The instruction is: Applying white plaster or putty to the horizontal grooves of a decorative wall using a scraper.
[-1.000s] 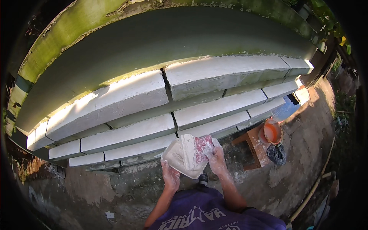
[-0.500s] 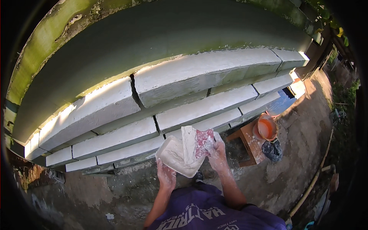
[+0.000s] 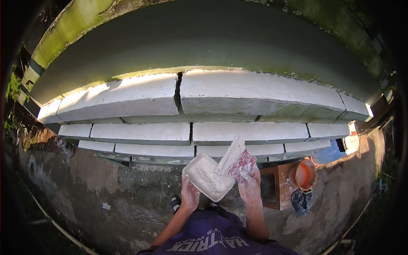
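Note:
My left hand (image 3: 190, 192) grips the lower left side of a shallow white tray (image 3: 191, 165) holding pale wet paste (image 3: 208, 172). A flat scraper (image 3: 243, 165), reddish where bare and coated white along its edge, is in my right hand (image 3: 250, 185). Its paste-covered edge slants up over the tray's right side; I cannot tell whether it touches the paste. White smears cover the fingers of both hands. Just beyond the tray stand stepped rows of long white blocks (image 3: 255, 87), with dark gaps (image 3: 178, 93) between their ends.
To the right, an orange bucket (image 3: 305, 175) stands by a brown wooden stool (image 3: 284, 187), with a black plastic bag (image 3: 301, 202) beside it. A blue object (image 3: 329, 153) lies farther right. Behind the blocks rises a greenish wall (image 3: 204, 38). Rough concrete floor (image 3: 127, 191) lies below.
My view has turned, so the block rows now run level. The scraper has tilted and shifted toward the tray's right edge, showing less of its red face. Both hands keep their hold.

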A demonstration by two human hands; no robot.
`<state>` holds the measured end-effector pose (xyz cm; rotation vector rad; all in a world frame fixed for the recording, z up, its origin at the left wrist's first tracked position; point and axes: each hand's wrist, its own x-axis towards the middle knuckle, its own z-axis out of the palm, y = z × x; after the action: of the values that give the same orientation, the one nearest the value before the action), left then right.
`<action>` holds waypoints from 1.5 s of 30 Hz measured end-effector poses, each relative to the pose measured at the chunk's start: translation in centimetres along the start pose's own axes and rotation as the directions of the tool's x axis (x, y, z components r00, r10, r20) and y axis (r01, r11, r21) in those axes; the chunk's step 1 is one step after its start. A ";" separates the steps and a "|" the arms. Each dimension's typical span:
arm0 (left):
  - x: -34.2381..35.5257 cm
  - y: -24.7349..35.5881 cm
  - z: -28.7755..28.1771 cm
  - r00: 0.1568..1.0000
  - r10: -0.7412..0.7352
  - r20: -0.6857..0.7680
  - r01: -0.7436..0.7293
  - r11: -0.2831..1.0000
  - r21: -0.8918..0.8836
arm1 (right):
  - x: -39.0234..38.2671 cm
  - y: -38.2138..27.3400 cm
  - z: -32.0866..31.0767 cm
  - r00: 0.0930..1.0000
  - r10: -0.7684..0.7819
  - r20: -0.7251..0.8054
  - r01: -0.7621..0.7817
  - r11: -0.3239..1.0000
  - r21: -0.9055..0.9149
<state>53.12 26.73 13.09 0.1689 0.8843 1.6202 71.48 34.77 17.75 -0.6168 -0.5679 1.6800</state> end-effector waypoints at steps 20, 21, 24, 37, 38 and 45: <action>-2.7 4.2 -8.3 0.992 0.066 -0.108 -0.067 0.998 -0.004 | 12.9 4.8 10.1 0.138 -0.529 0.837 0.632 -0.604 -0.486; -2.8 4.7 -8.8 0.991 0.083 -0.107 -0.083 0.997 -0.002 | 13.0 4.9 10.0 0.123 -0.532 0.838 0.613 -0.623 -0.486; -3.0 6.5 -10.7 0.991 0.068 -0.119 -0.067 0.998 0.016 | 12.1 5.2 9.7 0.166 -0.515 0.841 0.594 -0.629 -0.502; -3.0 10.8 -13.4 0.997 0.055 -0.061 -0.050 0.996 0.078 | 10.1 1.7 11.4 0.127 -0.473 0.872 0.566 -0.687 -0.455; -3.1 10.9 -13.2 0.997 0.051 -0.063 -0.045 0.995 0.091 | 10.5 2.0 11.3 0.127 -0.473 0.872 0.559 -0.692 -0.457; -4.1 10.7 -13.9 0.998 0.038 -0.053 -0.034 0.997 0.062 | 9.9 7.0 7.3 0.214 -0.415 0.884 0.652 -0.614 -0.446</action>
<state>37.98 16.98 11.47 0.1852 0.9782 1.6385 59.93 42.91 17.52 -0.6766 -1.9099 -0.4591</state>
